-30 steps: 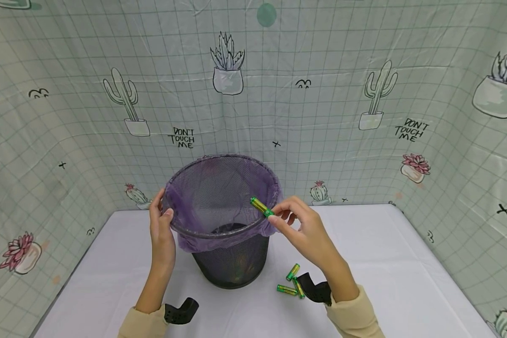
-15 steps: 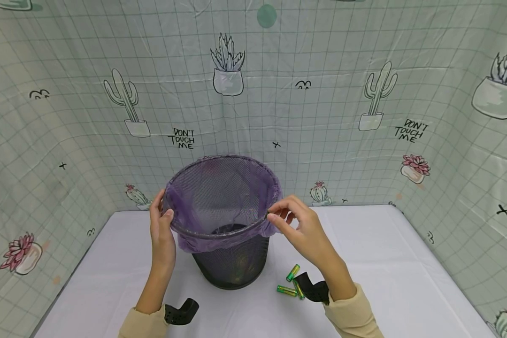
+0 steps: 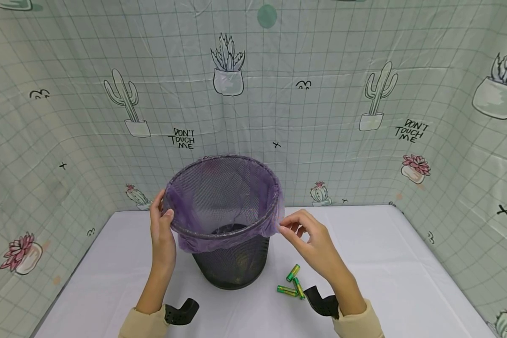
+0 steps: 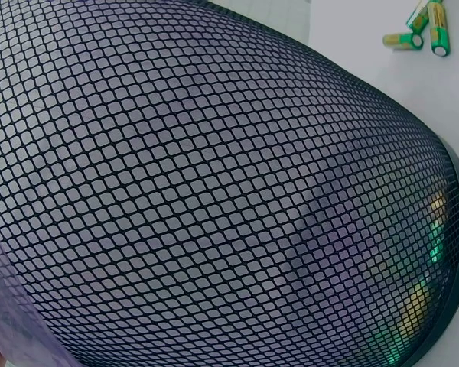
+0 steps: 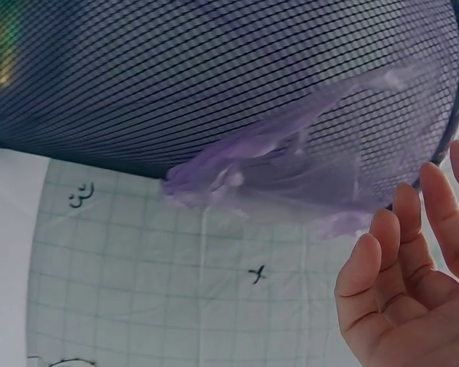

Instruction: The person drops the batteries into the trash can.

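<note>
A black mesh wastebasket [image 3: 232, 267] stands tilted slightly, lined with a purple plastic bag [image 3: 226, 244] folded over its rim. My left hand [image 3: 162, 234] grips the rim on the left, thumb over the edge and fingers outside. My right hand [image 3: 310, 239] is just off the bag's right fold, fingers loosely bent and nothing between them; the right wrist view shows the same right hand [image 5: 413, 283] beside the rim. On the table lie three green and gold batteries [image 3: 287, 290]. Through the mesh, more green and gold batteries [image 4: 437, 229] show blurred at the wastebasket's bottom.
A white cloth covers the table [image 3: 388, 272]. Behind and to both sides hangs a gridded curtain [image 3: 253, 112] printed with cacti. Black wrist mounts [image 3: 181, 311] stick out from both sleeves.
A battery pinched in my right hand over the rim one second ago is out of that hand now. The right hand has drawn back down and right; the left hand stays put.
</note>
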The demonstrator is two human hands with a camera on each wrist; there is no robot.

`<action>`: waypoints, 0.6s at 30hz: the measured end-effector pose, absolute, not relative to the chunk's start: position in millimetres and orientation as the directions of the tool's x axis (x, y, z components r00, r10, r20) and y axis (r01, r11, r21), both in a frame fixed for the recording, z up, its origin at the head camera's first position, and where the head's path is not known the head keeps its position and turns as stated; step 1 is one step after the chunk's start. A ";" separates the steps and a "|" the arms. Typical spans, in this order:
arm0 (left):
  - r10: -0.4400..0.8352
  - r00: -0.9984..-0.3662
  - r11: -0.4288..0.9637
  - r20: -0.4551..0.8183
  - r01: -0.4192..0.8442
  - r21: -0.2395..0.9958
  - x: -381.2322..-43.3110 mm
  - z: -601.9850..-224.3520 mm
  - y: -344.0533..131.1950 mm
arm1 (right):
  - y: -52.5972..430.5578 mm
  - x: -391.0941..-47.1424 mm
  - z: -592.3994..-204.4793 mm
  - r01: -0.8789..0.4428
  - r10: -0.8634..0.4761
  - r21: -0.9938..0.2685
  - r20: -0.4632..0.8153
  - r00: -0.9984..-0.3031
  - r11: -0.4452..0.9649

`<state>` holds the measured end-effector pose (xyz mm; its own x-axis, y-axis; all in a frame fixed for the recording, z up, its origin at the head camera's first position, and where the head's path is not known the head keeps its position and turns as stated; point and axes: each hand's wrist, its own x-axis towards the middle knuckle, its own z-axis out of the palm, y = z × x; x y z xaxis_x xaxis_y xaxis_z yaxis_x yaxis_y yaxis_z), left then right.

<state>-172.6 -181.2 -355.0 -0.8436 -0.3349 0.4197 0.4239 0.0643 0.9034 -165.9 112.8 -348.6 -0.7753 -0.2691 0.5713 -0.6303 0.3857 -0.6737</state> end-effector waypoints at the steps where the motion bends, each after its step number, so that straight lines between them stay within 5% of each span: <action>1: -0.336 -0.843 0.065 0.420 0.424 0.903 -172.5 -355.0 -181.2 | 114.6 -164.8 -351.1 -0.623 -0.265 -0.678 0.565 -0.781 0.390; 18: -0.339 -0.846 0.103 0.411 0.401 0.910 -173.4 -355.8 -181.8 | 142.8 -155.2 -401.4 -0.430 -0.265 -0.771 0.341 -0.902 0.471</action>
